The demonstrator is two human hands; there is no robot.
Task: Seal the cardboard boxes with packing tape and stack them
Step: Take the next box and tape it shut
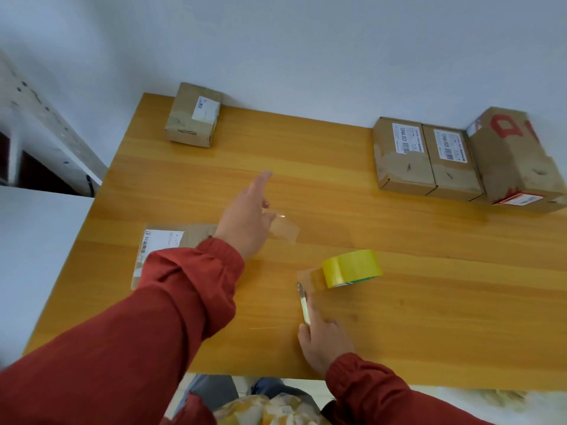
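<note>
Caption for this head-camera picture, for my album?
Left hand holds a cut tape strip, right hand a cutter beside the yellow roll.

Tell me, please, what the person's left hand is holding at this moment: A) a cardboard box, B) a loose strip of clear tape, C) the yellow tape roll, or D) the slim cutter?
B: the left hand pinches a strip of clear tape well apart from the yellow tape roll, which sits on the table, while the slim cutter is in the right hand.
</note>
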